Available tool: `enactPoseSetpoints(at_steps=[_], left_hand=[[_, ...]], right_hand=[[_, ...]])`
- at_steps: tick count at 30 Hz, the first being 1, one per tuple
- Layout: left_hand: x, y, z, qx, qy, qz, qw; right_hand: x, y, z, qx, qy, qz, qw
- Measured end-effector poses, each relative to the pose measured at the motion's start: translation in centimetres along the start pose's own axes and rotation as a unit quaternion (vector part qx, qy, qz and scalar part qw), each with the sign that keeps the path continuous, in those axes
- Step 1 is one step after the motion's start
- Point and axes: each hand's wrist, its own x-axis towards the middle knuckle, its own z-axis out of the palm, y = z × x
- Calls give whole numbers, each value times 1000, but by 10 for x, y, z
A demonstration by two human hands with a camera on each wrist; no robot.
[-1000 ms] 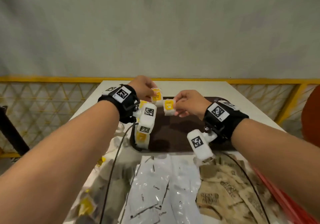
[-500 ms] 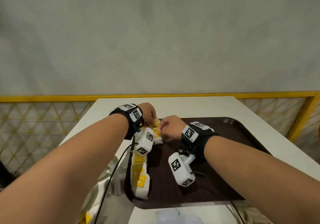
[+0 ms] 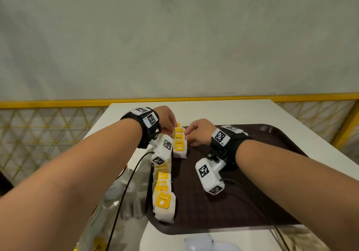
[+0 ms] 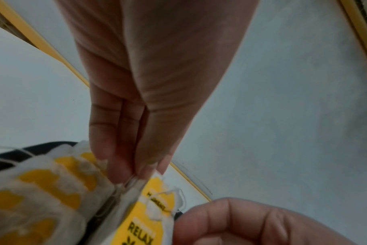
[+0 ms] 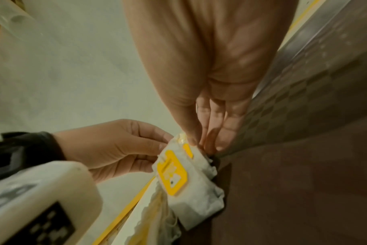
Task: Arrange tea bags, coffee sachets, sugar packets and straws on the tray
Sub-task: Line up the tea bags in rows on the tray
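Tea bags [image 3: 179,143] now lower, between hands.

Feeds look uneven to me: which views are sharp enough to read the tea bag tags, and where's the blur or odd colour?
Head view: evenly lit, edges bowed by the wide lens, "RELAX" readable on the tea bags between both hands. Left wrist view: left hand sharp, nearer tags smeared. Right wrist view: warm yellowish cast, tray dim, wrist camera housing blurred.

I work at a plain white desk [image 3: 213,112] against a bare grey wall [image 3: 174,36], fenced by yellow metal mesh railing [image 3: 48,134]: a staged recording space, not a home.
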Motion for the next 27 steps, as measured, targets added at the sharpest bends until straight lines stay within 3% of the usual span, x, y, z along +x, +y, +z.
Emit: enactPoseSetpoints(at_steps=[10,18,27], left_hand=[[10,-6,-3,35,-20,14,999],[17,-8,-5,42,-28,21,998],[14,-2,-8,99,-79,15,992]], right_hand=[[18,3,15,30,46,-10,998],[19,3,5,8,7,-13,1000],[20,4,6,13,13,-9,1000]])
